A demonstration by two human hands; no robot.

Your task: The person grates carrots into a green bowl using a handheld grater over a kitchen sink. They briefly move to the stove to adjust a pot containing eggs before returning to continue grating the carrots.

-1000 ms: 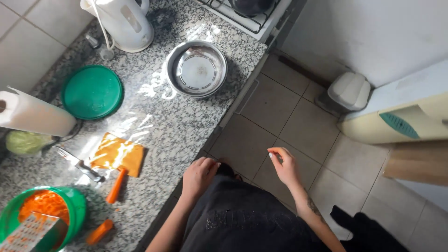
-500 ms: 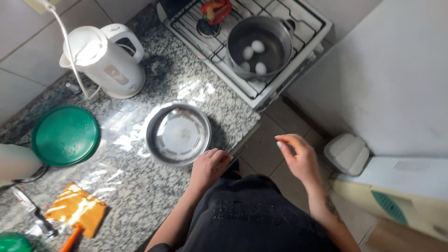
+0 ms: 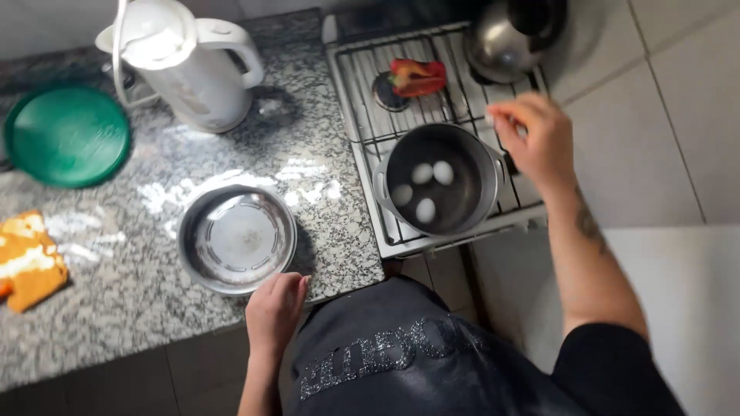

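My left hand (image 3: 274, 308) lies flat on the front edge of the granite counter (image 3: 108, 323), holding nothing, just below an empty round metal bowl (image 3: 237, 239). My right hand (image 3: 536, 139) is raised over the right side of the stove (image 3: 362, 115), beside a dark pot (image 3: 439, 181) with three white eggs in it. Its fingertips are bunched together; blur hides whether anything small is between them. A red pepper (image 3: 416, 77) sits on the back burner.
A steel kettle (image 3: 505, 38) stands at the stove's back right. A white electric kettle (image 3: 185, 65) and a green round plate (image 3: 68, 135) are on the counter's far side. An orange cloth-like piece (image 3: 27, 258) lies at the left. Tiled floor shows on the right.
The view has swung right along the counter, bringing the stove and the pot to the middle. My right hand rose from beside my body to above the stove. My left hand stays on the counter edge.
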